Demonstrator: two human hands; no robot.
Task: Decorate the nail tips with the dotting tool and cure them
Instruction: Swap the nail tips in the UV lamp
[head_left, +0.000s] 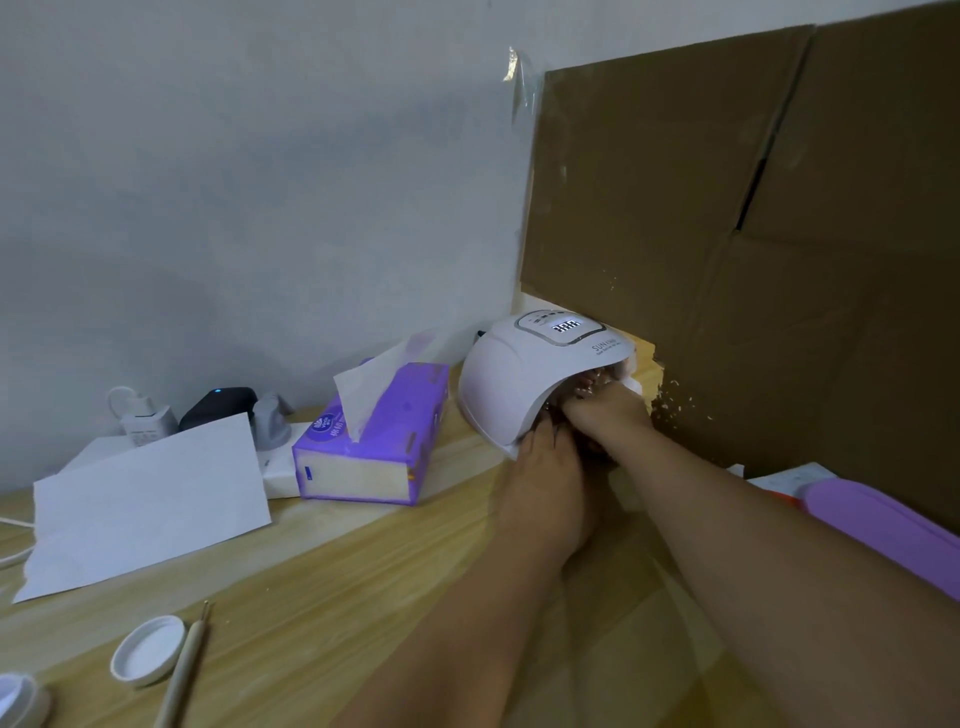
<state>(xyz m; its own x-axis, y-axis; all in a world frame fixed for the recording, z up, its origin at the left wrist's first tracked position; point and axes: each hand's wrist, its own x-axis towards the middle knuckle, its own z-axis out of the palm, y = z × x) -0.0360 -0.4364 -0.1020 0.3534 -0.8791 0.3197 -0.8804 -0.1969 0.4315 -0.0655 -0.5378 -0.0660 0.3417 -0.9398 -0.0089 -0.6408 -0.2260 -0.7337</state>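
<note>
Left grip (545, 457): fingers laid on the lower front lip of the domed white curing lamp (524, 374), apparently steadying or tilting it; curled round the lip or just pressing flat, cannot tell. Right grip (605, 410): reaching into the lamp's mouth, fingertips hidden inside, so grasping something or released, cannot tell. Small pale shapes just inside the mouth, possibly the nail tips (592, 382), too blurred to be sure.

Head view, taken from the lamp outward. Display on top of the lamp lit, digits unreadable; lamp tipped up at its front. Just left of the lamp, a purple tissue box (384, 441) with a white sheet sticking up. Further left of the lamp, a white sheet of paper (150, 499) on the wooden table (363, 587), with a black device and white charger behind it. Well apart from the lamp, near the lower left, a slim wooden-handled dotting tool (187, 670) lying on the table, beside a round white lid (148, 649). Right of the lamp, a brown cardboard panel (753, 234) standing upright and a lilac silicone mat (883, 525).

Judgement on progress: dotting tool set down and untouched, both hands at the lamp, so decorating likely finished for this batch and curing in hand. Left to do: complete the cure and take the tips out; possibly more tips after.
</note>
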